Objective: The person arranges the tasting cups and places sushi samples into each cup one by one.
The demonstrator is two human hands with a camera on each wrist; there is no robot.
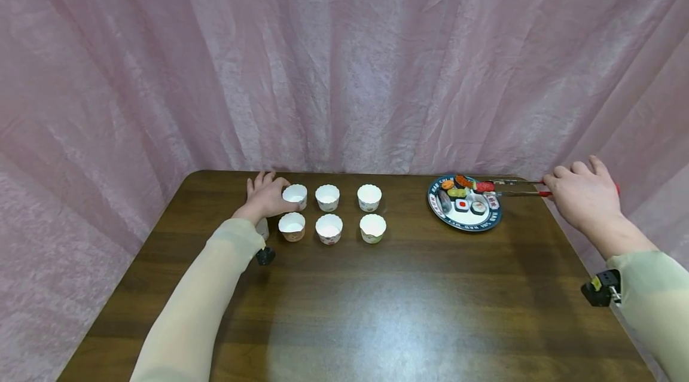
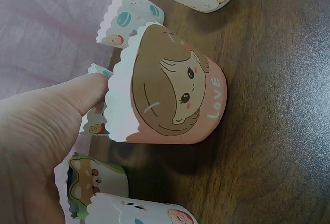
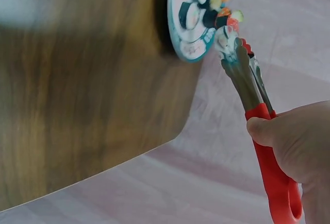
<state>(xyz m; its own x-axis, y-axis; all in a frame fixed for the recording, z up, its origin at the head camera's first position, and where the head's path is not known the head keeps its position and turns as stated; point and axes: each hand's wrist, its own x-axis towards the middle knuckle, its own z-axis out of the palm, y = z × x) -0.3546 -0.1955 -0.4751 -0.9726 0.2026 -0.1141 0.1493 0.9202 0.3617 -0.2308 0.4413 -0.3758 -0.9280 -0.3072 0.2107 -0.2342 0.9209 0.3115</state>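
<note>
My left hand (image 1: 265,195) is at the back left of the table, thumb and fingers around the rim of a white paper baking cup (image 1: 295,194). Just in front stands a pink baking cup with a cartoon girl (image 2: 175,90), close by the thumb in the left wrist view. My right hand (image 1: 587,193) grips metal tongs by their red handles (image 3: 270,177). The tongs (image 1: 517,193) reach left over a round plate (image 1: 465,226) with toy sushi, their tips right at a red piece (image 1: 485,186).
Several more baking cups (image 1: 372,228) stand in two rows; another cup (image 1: 262,228) is partly hidden by the left wrist. The sushi plate lies at the back right of the brown wooden table (image 1: 430,286). Pink curtains (image 1: 344,71) hang behind and beside the table.
</note>
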